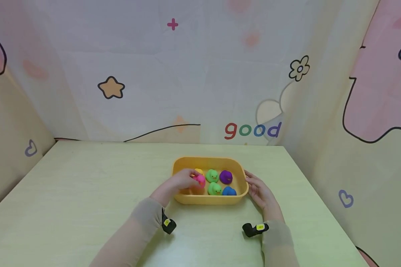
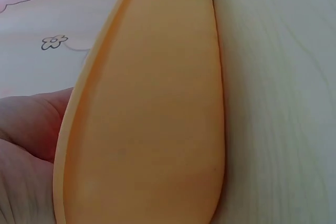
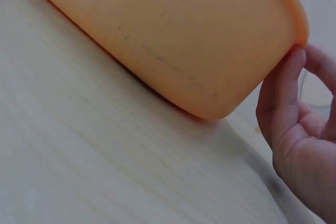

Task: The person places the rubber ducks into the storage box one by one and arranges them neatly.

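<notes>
A yellow-orange plastic tub point(image 1: 207, 200) stands on the table, with several small rubber ducks inside. My left hand point(image 1: 183, 179) reaches over its left rim and pinches a pink rubber duck point(image 1: 200, 180); in the left wrist view the tub wall hides the fingertips. Beside it a yellow duck point(image 1: 199, 171) is partly covered. Two green ducks point(image 1: 212, 175), a purple duck point(image 1: 225, 177) and a blue duck point(image 1: 229, 191) sit farther right. At the tub's right end, my right hand point(image 1: 261, 191) grips the rim between thumb and fingers, clearest in the right wrist view.
The pale wooden table point(image 1: 87, 200) extends around the tub. Patterned cloth walls point(image 1: 187, 81) enclose its back and both sides. Each wrist carries a small black camera, the left one point(image 1: 168, 224) and the right one point(image 1: 252, 230) both near the tub's front.
</notes>
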The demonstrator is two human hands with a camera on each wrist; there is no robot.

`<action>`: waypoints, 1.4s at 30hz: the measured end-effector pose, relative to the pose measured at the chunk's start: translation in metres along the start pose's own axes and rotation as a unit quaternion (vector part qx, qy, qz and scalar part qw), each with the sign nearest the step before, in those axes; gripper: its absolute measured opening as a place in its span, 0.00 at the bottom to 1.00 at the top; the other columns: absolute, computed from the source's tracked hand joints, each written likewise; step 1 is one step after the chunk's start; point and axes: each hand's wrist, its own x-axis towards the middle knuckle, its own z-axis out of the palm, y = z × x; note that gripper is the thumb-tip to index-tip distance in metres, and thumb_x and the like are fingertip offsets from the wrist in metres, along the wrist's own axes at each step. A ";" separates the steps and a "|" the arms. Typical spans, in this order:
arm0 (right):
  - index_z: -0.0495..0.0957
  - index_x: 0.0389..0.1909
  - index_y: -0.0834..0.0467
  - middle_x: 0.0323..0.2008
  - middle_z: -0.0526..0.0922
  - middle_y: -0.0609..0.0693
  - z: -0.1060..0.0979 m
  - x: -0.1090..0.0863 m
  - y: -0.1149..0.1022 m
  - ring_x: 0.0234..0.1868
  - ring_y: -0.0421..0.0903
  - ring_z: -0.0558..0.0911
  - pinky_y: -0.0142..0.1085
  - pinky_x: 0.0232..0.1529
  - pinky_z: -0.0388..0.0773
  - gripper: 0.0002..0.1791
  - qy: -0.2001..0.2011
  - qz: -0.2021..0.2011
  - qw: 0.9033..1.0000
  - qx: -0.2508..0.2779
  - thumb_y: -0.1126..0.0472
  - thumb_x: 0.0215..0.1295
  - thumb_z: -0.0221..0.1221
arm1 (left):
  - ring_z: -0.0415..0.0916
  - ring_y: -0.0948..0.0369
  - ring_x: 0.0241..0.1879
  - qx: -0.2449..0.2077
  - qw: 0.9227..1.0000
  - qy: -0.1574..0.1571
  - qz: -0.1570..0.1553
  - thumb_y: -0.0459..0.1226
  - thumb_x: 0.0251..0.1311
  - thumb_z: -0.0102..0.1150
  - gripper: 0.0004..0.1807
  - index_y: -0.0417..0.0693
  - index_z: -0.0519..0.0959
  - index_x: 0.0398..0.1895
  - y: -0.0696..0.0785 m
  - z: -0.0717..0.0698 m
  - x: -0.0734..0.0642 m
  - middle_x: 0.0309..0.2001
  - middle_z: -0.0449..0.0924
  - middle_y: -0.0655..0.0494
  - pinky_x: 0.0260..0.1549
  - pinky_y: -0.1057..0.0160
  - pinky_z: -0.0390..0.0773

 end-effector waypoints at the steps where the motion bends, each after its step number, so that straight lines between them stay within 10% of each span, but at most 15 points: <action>1: 0.42 0.76 0.66 0.44 0.81 0.42 -0.002 0.002 0.001 0.40 0.33 0.82 0.21 0.41 0.79 0.32 0.000 -0.002 1.000 -0.004 0.69 0.75 0.41 | 0.72 0.55 0.42 0.012 1.000 0.004 -0.002 0.31 0.52 0.68 0.23 0.35 0.77 0.53 0.000 0.001 0.000 0.48 0.78 0.45 0.41 0.64 0.76; 28: 0.47 0.74 0.66 0.41 0.83 0.43 -0.003 0.007 0.006 0.37 0.33 0.82 0.21 0.39 0.80 0.29 -0.001 -0.007 1.000 -0.004 0.70 0.75 0.40 | 0.69 0.58 0.36 0.079 0.996 0.021 -0.029 0.25 0.50 0.67 0.18 0.37 0.80 0.47 -0.001 0.011 0.004 0.42 0.77 0.49 0.30 0.70 0.71; 42: 0.47 0.75 0.66 0.42 0.83 0.41 -0.002 0.006 0.005 0.39 0.33 0.82 0.22 0.40 0.79 0.31 0.015 0.000 1.000 -0.018 0.69 0.74 0.43 | 0.70 0.57 0.39 0.190 0.981 0.023 -0.018 0.27 0.49 0.69 0.18 0.42 0.81 0.45 0.003 0.009 0.003 0.42 0.79 0.50 0.39 0.65 0.74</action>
